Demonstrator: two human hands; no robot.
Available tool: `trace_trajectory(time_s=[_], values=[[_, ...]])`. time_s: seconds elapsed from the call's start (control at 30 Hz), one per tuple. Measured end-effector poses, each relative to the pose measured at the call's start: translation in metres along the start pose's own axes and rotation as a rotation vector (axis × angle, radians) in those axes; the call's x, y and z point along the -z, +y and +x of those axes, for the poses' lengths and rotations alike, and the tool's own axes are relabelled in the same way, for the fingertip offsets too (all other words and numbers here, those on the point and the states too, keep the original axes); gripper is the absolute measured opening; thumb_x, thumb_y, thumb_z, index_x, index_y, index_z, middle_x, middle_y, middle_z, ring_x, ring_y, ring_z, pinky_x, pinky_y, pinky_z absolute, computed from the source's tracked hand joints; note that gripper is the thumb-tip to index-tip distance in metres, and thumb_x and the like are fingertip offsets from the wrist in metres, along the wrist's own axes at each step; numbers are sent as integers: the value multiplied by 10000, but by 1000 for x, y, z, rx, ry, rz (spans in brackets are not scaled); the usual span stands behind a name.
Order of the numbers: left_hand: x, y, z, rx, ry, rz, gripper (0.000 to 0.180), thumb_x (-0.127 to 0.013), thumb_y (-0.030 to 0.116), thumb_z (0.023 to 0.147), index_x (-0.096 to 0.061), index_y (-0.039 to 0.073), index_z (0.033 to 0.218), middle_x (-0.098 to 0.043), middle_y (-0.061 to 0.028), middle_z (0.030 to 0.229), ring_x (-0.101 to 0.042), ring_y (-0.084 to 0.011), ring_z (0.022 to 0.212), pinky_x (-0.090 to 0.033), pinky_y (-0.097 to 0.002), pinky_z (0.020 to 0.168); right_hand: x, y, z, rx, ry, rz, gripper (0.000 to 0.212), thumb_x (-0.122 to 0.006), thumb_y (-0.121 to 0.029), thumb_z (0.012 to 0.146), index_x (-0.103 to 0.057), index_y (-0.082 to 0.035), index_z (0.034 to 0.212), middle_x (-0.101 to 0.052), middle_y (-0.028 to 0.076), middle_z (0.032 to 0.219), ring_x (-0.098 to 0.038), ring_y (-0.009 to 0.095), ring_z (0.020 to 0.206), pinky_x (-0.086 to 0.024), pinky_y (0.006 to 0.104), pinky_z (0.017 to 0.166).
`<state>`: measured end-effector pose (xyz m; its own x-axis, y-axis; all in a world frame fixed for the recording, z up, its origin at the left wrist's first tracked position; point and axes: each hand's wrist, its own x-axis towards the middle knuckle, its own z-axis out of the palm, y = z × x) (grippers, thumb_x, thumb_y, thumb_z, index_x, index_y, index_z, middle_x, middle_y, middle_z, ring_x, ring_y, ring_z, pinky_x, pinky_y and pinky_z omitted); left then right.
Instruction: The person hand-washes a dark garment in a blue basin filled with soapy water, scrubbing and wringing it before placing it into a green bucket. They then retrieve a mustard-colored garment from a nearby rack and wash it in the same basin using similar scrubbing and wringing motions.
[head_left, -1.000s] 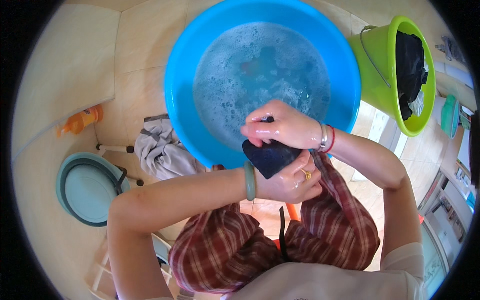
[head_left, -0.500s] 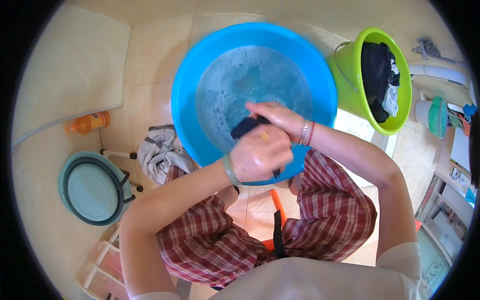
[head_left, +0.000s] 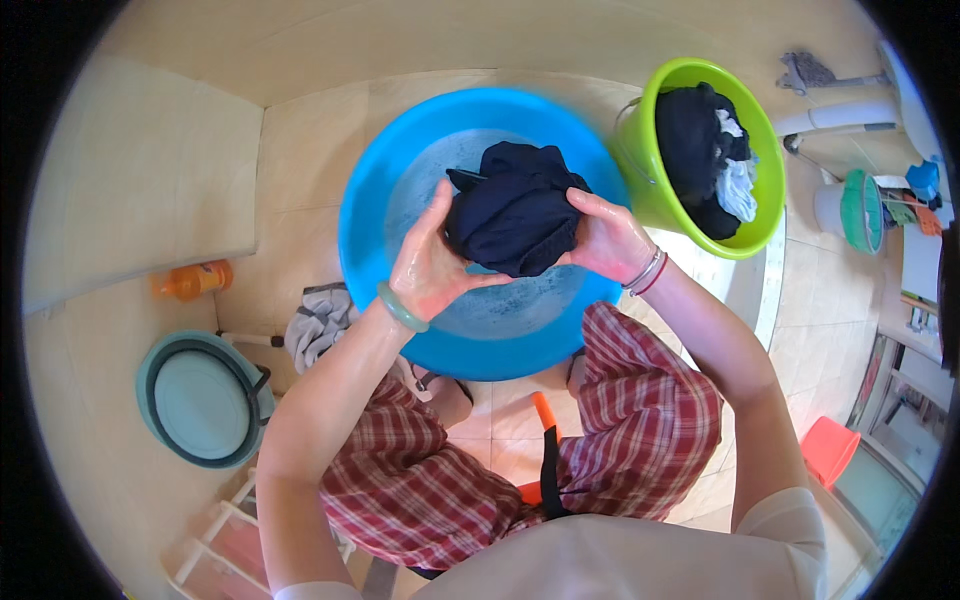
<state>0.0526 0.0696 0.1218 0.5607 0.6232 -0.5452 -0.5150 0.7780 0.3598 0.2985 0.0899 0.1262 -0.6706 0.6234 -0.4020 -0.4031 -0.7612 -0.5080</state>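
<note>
A bunched dark navy garment point(head_left: 515, 212) is held up over a round blue basin point(head_left: 362, 235). My left hand point(head_left: 432, 268) cups its left side, the thumb up along the cloth and the fingers underneath. On its right side, my right hand point(head_left: 607, 240) grips with the thumb on top; its other fingers are partly hidden. Both hands look wet. Below them, cloudy soapy water point(head_left: 490, 310) with foam fills the lower part of the basin. What kind of garment it is cannot be made out.
A lime-green bucket point(head_left: 645, 130) holding dark and white clothes point(head_left: 690, 130) stands right of the basin. To the left are a grey cloth point(head_left: 318, 322), an orange bottle point(head_left: 195, 280) and a folded grey-green basin point(head_left: 200, 405). A red container point(head_left: 829, 456) sits at the right.
The hands were together, squeezing a small dark wad low over the basin. Now they are apart, with the garment bunched larger between them and farther forward. The view has shifted slightly.
</note>
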Motion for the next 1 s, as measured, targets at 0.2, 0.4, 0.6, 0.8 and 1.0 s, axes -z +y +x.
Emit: trace_trajectory(time_s=[0.2, 0.4, 0.6, 0.8, 1.0], values=[[-59, -6, 36, 14, -42, 101, 673, -471, 631, 946, -400, 214, 1469, -447, -40, 1482, -449, -238, 1334, -369, -560, 1016, 17, -23, -35, 207, 279, -327, 709, -461, -556, 987, -283, -134, 1529, -498, 118, 1397, -532, 243, 1243, -591, 429, 764], [-147, -12, 91, -8, -90, 248, 598, -486, 585, 958, -477, 199, 1415, -539, -29, 1404, -479, -193, 1309, -372, -533, 1023, 41, -64, -85, 720, 616, -343, 726, -444, -555, 997, -341, -27, 1485, -454, 118, 1455, -463, 218, 1323, -395, 360, 1096], [-196, -63, 146, -24, -36, 118, 842, -678, 192, 923, -127, 82, 1550, -310, -120, 1531, -405, -310, 1353, -410, -634, 1026, 106, -108, -143, 773, 863, -466, 833, -568, -559, 942, -302, 1, 1498, -444, 141, 1463, -481, 233, 1301, -398, 325, 1073], [-198, -106, 173, -205, 159, 254, 798, -629, 82, 922, -117, 46, 1533, -320, -212, 1483, -485, -359, 1246, -595, -496, 815, 123, -85, -138, 783, 1152, -1382, 932, -806, -369, 782, -312, 4, 1479, -372, 289, 1461, -430, 376, 1328, -365, 405, 1099], [-170, -107, 210, -122, 155, 416, 739, -541, -3, 923, -134, 15, 1539, -250, -233, 1533, -415, -386, 1326, -570, -538, 863, 136, -59, -100, 274, 1359, -1697, 886, -762, -404, 807, -273, -211, 1520, -197, 252, 1565, -432, 498, 1285, -424, 511, 1036]])
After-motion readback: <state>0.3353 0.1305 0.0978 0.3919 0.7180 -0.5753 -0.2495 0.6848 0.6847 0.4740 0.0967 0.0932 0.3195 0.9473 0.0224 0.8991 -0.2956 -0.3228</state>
